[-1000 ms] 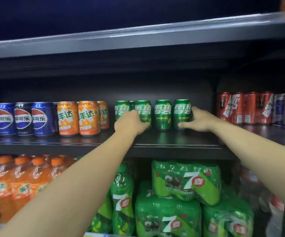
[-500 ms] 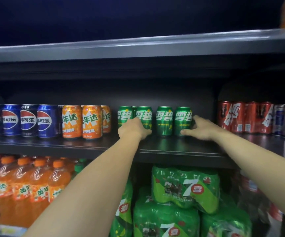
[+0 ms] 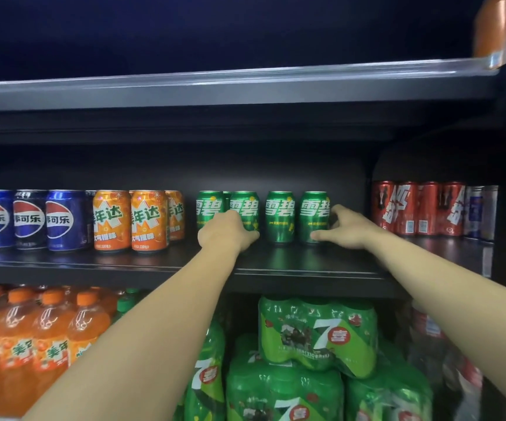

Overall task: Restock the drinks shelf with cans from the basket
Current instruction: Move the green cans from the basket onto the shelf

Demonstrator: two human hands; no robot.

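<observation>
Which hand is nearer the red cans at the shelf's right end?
Right. The right hand cups the rightmost green can, just left of the red cans; the left hand sits farther left.

Two bare forearms, sleeveless to the frame's edge; left hand [image 3: 227, 232] and right hand [image 3: 349, 227] without rings, watches or gloves.

Four green cans [image 3: 279, 216] with white lettering stand upright in a row at the middle of the dark drinks shelf [image 3: 291, 262], set back from its front edge. A fifth green can shows behind the left pair. The two left cans touch; the third and fourth stand slightly apart.
</observation>
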